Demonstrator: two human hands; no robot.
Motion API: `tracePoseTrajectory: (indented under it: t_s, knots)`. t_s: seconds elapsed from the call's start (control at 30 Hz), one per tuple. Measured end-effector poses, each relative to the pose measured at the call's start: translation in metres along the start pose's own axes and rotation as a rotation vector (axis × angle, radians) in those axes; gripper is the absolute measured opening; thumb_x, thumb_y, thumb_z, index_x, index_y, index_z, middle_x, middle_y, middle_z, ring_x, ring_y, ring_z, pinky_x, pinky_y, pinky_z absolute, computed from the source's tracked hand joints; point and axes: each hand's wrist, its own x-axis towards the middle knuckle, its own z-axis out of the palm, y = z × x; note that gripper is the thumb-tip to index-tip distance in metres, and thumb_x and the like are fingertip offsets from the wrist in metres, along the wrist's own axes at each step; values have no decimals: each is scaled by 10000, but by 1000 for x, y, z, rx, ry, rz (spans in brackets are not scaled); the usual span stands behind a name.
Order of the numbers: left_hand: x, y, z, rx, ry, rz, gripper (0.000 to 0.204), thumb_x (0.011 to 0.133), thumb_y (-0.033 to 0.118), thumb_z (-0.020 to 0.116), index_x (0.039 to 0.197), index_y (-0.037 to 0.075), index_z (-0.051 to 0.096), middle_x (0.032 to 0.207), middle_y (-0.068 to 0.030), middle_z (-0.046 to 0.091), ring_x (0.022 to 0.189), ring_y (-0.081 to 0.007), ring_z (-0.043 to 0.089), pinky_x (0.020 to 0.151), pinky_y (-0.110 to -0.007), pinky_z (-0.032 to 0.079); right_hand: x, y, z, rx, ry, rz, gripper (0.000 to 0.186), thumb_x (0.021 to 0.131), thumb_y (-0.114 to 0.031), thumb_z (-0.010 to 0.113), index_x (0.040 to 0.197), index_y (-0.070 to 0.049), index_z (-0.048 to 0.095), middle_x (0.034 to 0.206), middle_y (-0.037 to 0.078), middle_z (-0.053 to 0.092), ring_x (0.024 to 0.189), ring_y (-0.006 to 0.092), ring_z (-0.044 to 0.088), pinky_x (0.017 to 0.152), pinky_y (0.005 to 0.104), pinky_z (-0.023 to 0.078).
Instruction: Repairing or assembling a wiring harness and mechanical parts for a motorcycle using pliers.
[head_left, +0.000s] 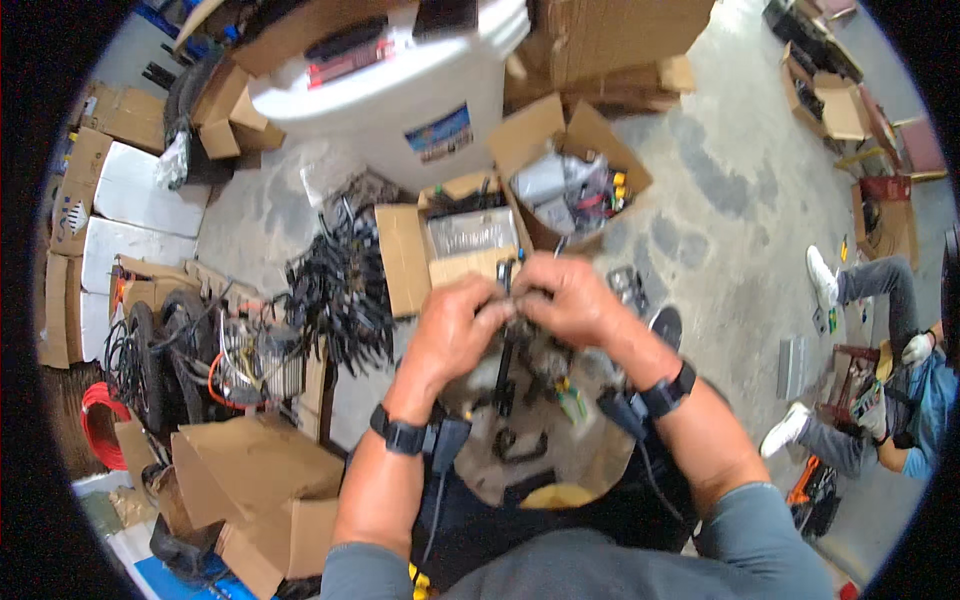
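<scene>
Below the white drum's blue label [438, 131], both hands' fingers [478, 312] pinch a black cable [506, 345].

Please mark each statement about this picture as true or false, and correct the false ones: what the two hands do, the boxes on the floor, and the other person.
1. Both hands, the left hand and the right hand, meet on one small dark part. True.
2. The open cardboard box behind the hands is empty. False: it holds mixed parts and plastic wrapping.
3. A heap of black cables lies on the floor to the person's left. True.
4. Another person stands at the right edge. False: that person sits low, legs stretched out on the floor.
5. Each wrist carries a dark band. True.
</scene>
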Motion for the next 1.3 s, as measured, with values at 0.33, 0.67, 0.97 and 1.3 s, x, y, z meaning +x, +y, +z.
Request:
tracePoseTrajectory:
  t_s: [0.33,0.67,0.97,1.3]
  knots:
    - [-19,6,5,70,-27,-31,179,770,144,689,887,10,679,818,-177,657,774,-343,652,692,-396,508,-11,-21,4,297,-146,271,86,769,-29,662,854,-28,646,771,87,646,734,181,629,700,320,501]
    - [-10,11,25,107,251,161,96,739,104,672,787,29,635,741,-137,612,716,-337,628,629,-422,496,-7,-35,0,42,62,-2,78,772,1,601,849,3,609,800,142,640,759,275,646,698,344,509]
    - [-7,10,34,318,336,323,131,690,36,669,786,34,581,694,-123,538,653,-328,568,575,-427,456,-7,-15,-1,196,-67,281,209,792,-64,621,987,4,648,860,152,670,788,255,665,716,353,519]
    - [-8,13,35,306,238,377,138,711,52,688,785,48,572,691,-114,528,645,-326,564,566,-426,449,-1,-3,-28,205,-453,450,219,813,-135,642,975,0,698,861,189,697,826,317,677,761,382,516]
